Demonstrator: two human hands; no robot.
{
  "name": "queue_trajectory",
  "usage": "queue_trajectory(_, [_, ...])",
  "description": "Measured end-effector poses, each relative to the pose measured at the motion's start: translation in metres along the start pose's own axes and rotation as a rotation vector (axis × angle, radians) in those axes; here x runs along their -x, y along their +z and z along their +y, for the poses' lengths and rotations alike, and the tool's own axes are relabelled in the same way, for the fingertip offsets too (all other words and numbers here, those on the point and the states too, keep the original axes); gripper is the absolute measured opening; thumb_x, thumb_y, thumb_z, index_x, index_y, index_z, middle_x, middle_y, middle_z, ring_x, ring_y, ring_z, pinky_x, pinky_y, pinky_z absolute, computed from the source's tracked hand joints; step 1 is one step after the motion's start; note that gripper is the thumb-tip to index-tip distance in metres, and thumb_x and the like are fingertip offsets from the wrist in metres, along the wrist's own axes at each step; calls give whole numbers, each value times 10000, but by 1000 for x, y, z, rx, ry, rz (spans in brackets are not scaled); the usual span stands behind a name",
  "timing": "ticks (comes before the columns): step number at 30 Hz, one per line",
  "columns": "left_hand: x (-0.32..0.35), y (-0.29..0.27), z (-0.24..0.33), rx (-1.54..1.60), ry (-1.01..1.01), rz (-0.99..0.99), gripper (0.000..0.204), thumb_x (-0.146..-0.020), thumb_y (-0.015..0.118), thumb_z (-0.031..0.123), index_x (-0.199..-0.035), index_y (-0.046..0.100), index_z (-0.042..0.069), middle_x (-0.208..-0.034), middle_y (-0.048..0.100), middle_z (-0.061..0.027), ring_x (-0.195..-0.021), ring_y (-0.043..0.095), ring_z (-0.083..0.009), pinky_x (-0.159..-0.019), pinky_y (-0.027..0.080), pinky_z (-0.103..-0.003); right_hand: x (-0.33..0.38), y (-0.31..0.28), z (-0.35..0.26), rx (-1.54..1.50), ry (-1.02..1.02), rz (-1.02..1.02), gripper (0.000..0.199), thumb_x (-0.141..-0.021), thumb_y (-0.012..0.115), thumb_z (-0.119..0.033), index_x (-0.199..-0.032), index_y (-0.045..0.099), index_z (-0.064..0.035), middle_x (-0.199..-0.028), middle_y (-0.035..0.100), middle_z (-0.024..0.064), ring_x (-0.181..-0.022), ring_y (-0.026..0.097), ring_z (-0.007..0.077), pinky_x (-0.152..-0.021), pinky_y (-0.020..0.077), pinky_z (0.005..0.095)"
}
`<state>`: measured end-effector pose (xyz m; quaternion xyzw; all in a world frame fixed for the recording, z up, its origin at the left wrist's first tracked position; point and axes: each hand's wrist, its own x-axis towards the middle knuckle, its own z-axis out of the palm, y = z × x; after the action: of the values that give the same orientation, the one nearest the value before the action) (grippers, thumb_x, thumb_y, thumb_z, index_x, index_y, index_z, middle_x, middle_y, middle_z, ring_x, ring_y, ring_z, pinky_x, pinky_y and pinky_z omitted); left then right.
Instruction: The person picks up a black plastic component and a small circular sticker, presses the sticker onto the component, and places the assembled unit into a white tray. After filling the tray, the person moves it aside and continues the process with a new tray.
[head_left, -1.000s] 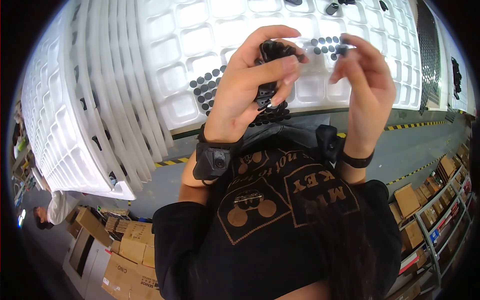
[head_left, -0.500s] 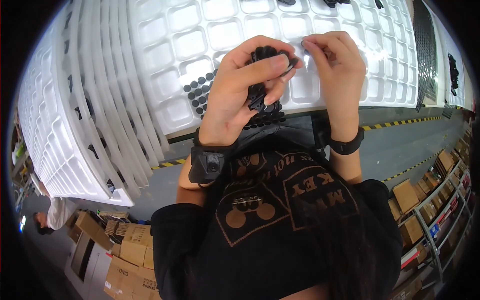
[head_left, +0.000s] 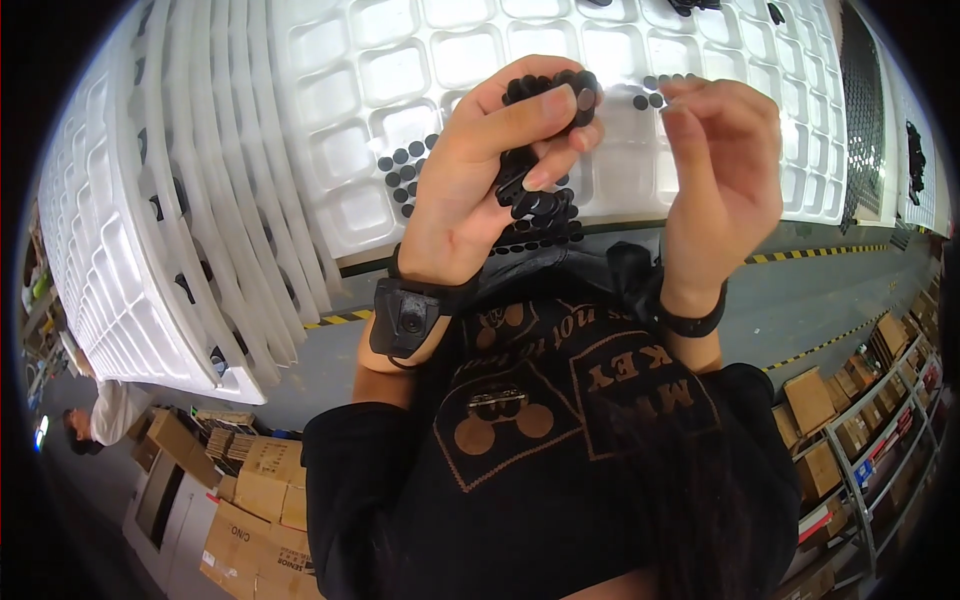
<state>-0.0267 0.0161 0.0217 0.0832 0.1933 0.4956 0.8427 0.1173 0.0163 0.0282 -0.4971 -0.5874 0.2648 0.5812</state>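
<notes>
White moulded-plastic tray with rounded-square compartments (head_left: 345,155) is lying beneath both hands. Thin white plastic trays (head_left: 150,290) are standing on edge, well left of the left hand (head_left: 465,165); grey floor (head_left: 780,300) is showing nearer the body than the right hand (head_left: 725,165), and cardboard boxes on metal shelving (head_left: 820,465) are sitting well beyond it, lower right.

Left hand is gripping a bunch of small black plastic parts (head_left: 535,205), which is protruding above and below the fingers. Right hand is curling thumb toward fingertips, beside small flat black discs (head_left: 641,102); cannot tell whether it is pinching one.

Tray's near edge is running just bodyward of both hands. Gap is separating the hands; compartments are extending beyond each.
</notes>
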Motion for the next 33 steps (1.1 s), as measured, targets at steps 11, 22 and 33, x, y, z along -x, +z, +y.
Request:
queue_trajectory(11, [1,1,2,-57,-10,-64,246,-800,495,152,-957,516,-36,-663,495,-49,-466,383,-60,-415,296,-147,3,19,-10,-35,-140,-118,98,-689,532,130,-769,544,75,-886,483,110,-775,566,224,-666,472,254])
queue_trajectory(22, [1,2,3,-117,-16,1,222,-790,509,152,-923,524,-24,-636,475,-22,-472,371,-56,-423,287,-158,3,27,-13,-118,-71,-120,113,-691,536,118,-793,551,70,-895,490,119,-807,556,214,-674,469,247])
queue_trajectory(33, [0,4,2,-146,8,58,226,-798,506,175,-903,520,-25,-646,491,-47,-474,403,-73,-416,305,-168,-6,15,-8,53,-69,-290,207,-632,590,80,-831,581,22,-898,537,95,-773,544,167,-661,449,234])
